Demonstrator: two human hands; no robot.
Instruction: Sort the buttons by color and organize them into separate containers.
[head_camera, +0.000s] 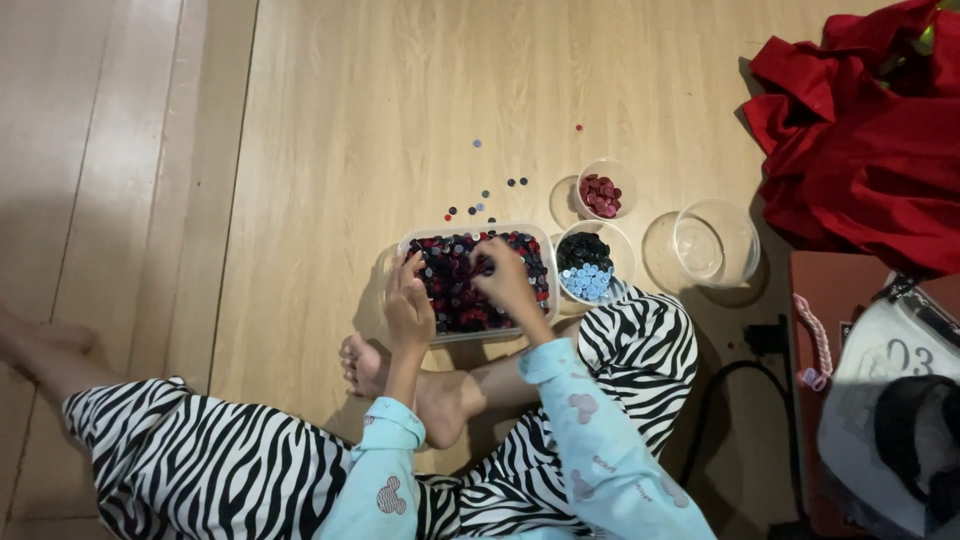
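Note:
A clear rectangular tub (404, 243) on the wooden floor holds several dark blue, black and red buttons (452, 290). My left hand (408, 305) rests on the tub's near left rim, fingers bent onto the edge. My right hand (506, 277) reaches into the tub, its fingertips pinched among the buttons near the far side; whether a button is between them is too small to tell. Both sleeves are light blue.
Right of the tub stand a round bowl (622, 243) of black and light blue buttons, a small cup (600, 194) of red buttons and an empty clear bowl (714, 243). Loose buttons (480, 203) lie beyond the tub. Red cloth (868, 140) and a red bag (812, 290) are at the right.

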